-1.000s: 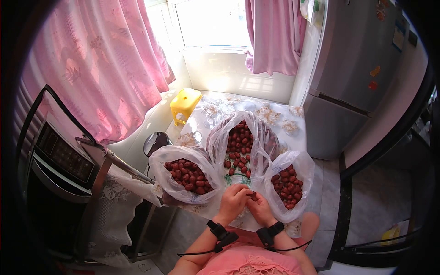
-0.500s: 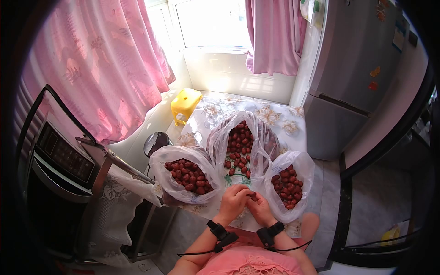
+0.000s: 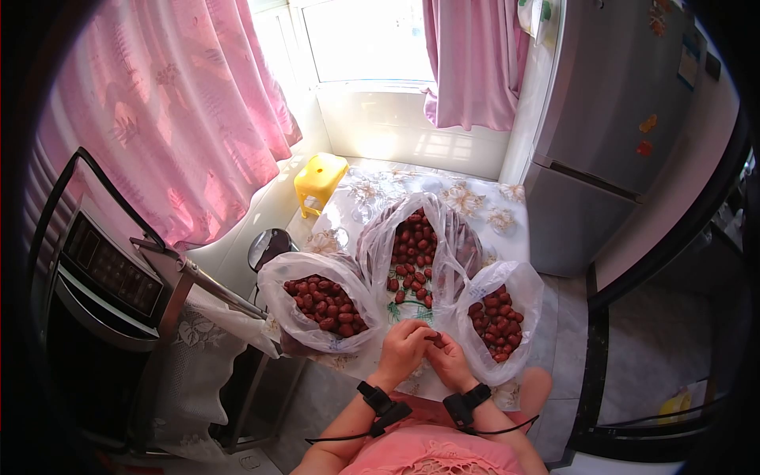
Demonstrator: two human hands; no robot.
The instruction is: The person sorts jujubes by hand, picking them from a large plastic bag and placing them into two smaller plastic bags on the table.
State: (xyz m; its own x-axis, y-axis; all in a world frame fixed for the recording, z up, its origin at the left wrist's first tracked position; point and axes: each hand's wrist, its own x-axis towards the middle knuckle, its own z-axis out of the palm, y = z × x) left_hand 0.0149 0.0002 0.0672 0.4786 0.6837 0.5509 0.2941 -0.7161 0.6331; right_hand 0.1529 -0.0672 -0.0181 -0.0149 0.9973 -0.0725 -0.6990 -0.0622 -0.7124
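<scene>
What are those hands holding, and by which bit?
A red date, between the left hand and right hand. They cover much of it, so which part can't be told.

Pink curtains point(image 3: 174, 119) hang on either side of a bright window point(image 3: 368, 39), above a pale wall point(image 3: 408, 115) with patches of light. A yellow stool point(image 3: 321, 176) stands beside the far left corner of the table point(image 3: 511, 229), near one curtain. To the right rises a grey fridge point(image 3: 602, 103), small orange and red decorations point(image 3: 648, 123) on its front. To the left sits a dark oven point(image 3: 107, 277), a white lace cloth point(image 3: 190, 340) hanging next to it. Grey tiles point(image 3: 566, 317) cover the floor.
</scene>
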